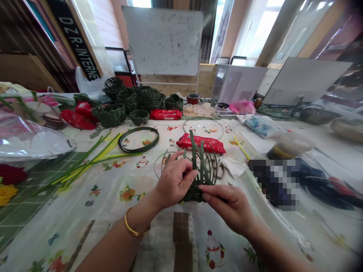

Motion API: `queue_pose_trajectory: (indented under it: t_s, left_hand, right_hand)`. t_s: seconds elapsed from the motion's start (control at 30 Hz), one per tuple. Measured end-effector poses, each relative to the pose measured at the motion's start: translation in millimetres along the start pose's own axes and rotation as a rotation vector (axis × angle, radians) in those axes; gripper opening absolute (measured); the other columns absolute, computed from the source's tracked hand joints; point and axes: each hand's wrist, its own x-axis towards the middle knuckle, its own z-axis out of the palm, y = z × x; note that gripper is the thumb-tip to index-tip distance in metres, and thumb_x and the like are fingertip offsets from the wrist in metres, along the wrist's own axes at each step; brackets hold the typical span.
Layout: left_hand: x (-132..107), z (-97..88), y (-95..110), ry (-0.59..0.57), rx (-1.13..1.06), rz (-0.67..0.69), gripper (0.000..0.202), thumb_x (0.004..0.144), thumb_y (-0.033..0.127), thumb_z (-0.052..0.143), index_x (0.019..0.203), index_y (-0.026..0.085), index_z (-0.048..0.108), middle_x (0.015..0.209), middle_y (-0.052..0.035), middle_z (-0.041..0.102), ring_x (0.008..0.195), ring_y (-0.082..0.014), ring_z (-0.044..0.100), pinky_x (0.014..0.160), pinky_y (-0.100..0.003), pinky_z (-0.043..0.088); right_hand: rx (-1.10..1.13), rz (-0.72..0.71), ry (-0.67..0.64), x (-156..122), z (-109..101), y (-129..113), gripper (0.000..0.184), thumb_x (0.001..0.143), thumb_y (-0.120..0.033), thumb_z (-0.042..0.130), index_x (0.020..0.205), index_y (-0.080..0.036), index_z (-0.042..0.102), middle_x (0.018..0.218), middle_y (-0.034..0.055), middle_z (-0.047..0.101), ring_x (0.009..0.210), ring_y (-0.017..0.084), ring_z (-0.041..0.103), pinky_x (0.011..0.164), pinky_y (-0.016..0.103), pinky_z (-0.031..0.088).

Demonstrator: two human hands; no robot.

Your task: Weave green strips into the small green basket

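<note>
While one floral tablecloth [113, 181] spans the foreground, one whiteboard [167, 41] stands beyond it. We count at least six dark woven baskets [109, 115], grouped at the cloth's far edge. One green coil [136, 151] lies left of centre. One part-woven basket [193, 195] with upright strips [193, 149] sits between the left hand [176, 177] and the right hand [227, 202]. Two red packets [200, 144] lie beyond it, one near, one farther back. The right hand pinches the basket's rim; the left thumb and forefinger sit close together by the strips, but whether they grip one, we cannot tell. We record one gold bangle [131, 229], worn on the left.
</note>
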Motion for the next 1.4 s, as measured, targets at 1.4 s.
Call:
queue_pose_trajectory:
  t_s: [1.4]
  left_hand:
    - [-3.8, -18.5, 20.0, -0.296, 0.426, 0.499, 0.024, 0.089, 0.007, 0.046, 0.071, 0.019, 0.056, 0.062, 0.0062, 0.06, 0.092, -0.0116, 0.059, 0.117, -0.05, 0.01]
  right_hand:
    - [0.719, 0.622, -0.57, 1.7, -22.4, 29.5, 0.028, 0.079, -0.043, 0.065, 0.079, -0.015, 0.065, 0.065, -0.0009, 0.06, 0.057, 0.009, 0.049, 0.055, 0.022, 0.038]
